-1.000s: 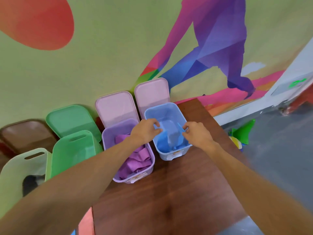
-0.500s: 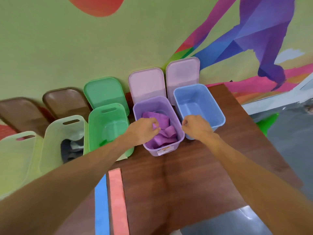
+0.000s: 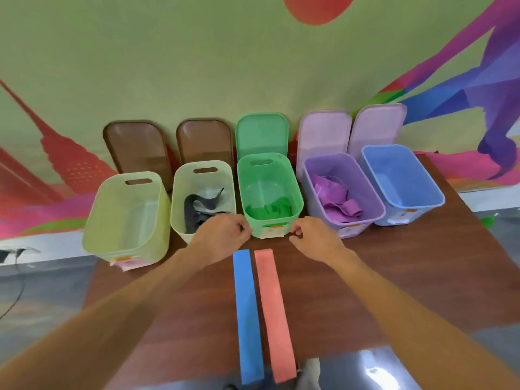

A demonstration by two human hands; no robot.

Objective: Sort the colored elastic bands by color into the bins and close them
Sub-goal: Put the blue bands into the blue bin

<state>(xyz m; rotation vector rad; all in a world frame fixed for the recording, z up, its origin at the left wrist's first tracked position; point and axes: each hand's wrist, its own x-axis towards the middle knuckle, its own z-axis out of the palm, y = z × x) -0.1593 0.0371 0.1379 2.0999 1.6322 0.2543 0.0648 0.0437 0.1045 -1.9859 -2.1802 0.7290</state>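
Note:
Five open bins stand in a row at the table's far edge: yellow-green [image 3: 123, 220], pale [image 3: 180, 192] holding black bands [image 3: 197, 206], green [image 3: 267, 190] holding green bands [image 3: 267, 211], purple [image 3: 334, 167] holding purple bands [image 3: 334, 199], and blue [image 3: 402, 175], whose contents I cannot make out. A blue band [image 3: 247, 316] and a pink band [image 3: 274, 313] lie flat side by side on the table. My left hand [image 3: 222, 235] and right hand [image 3: 312, 240] hover at the green bin's front, fingers curled, with nothing visible in them.
Two brown lids [image 3: 138, 147], a green lid [image 3: 261, 133] and two pink lids [image 3: 323, 133] lean against the wall behind the bins. The brown table [image 3: 394, 277] ends close to the right of the blue bin and just left of the yellow-green one.
Both hands left the blue bin, passed over the purple bin and now sit in front of the green bin. The view swung left, bringing all five bins and both flat bands into sight.

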